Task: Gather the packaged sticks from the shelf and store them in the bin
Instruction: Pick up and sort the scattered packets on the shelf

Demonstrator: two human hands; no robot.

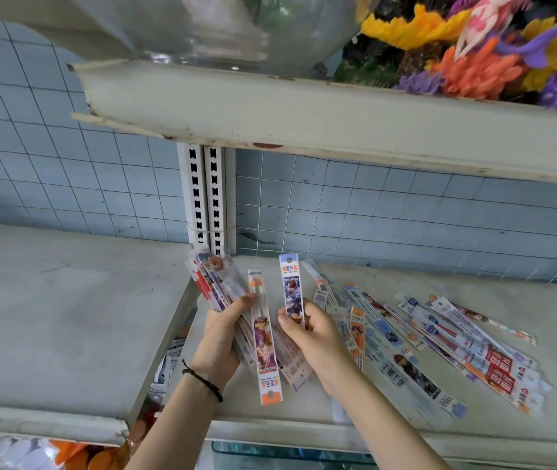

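The left grip (226, 329) is holding a fanned bundle of packaged sticks (216, 286) over the left end of the shelf (406, 279), with the fingers curling behind the packs and the thumb pressing across the front. An orange-ended pack (265, 340) is sitting at the front of that bundle, running from far to near past the wrist, where a dark cord bracelet (202, 379) is showing. Just to the right, the right grip (307, 329) is pinching a single blue-topped pack (291, 290) by its lower end, thumb on the front and fingers curled behind. This pack is standing upright beside the orange-ended one, with a narrow gap showing between their far ends.

The loose packs (439, 344) are lying flat on the shelf, spreading from under the right grip out to the right, overlapping one another and mostly slanting from far left to near right.

A second shelf board (50, 317) is sitting to the left, and more packaging is showing through the gap between the two boards. Behind them a slotted upright (206, 198) is standing against the blue tiled wall (67, 181). The upper shelf (304, 110) is carrying a glass bowl (219, 28) and bright plastic coral ornaments (473, 62). A clear bluish container edge (270, 451) is peeking out below the shelf's near edge; I cannot tell what it is
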